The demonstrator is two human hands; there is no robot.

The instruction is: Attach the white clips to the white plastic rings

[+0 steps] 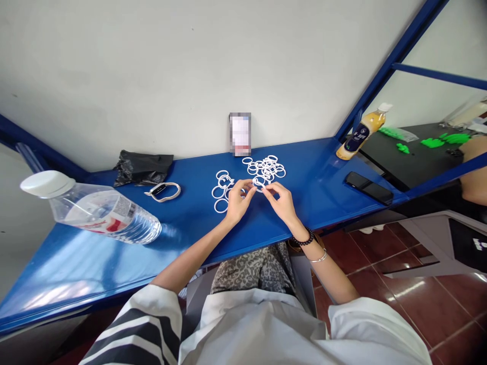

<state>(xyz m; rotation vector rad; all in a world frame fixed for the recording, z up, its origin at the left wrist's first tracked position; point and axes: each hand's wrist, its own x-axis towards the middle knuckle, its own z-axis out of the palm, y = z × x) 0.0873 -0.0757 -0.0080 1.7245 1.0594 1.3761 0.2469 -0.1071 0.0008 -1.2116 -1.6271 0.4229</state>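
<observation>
Over the blue table point(190, 177), my left hand point(241, 197) and my right hand point(280, 197) meet at one white plastic ring point(259, 181). The fingertips of both hands pinch it from opposite sides. Just behind it lies a heap of similar white rings point(272, 166), overlapping one another. A smaller group of white rings point(220, 191) rests to the left, partly covered by my left hand. Small tabs show on some rings, but their exact shape is too fine to make out.
A water bottle point(110, 213) stands at the left, near a smart band point(163, 191) and a black plastic bag point(142, 167). A phone point(241, 134) leans on the wall. To the right are a drink bottle point(361, 133) and a dark phone point(368, 188). Another person's arm point(474, 172) shows far right.
</observation>
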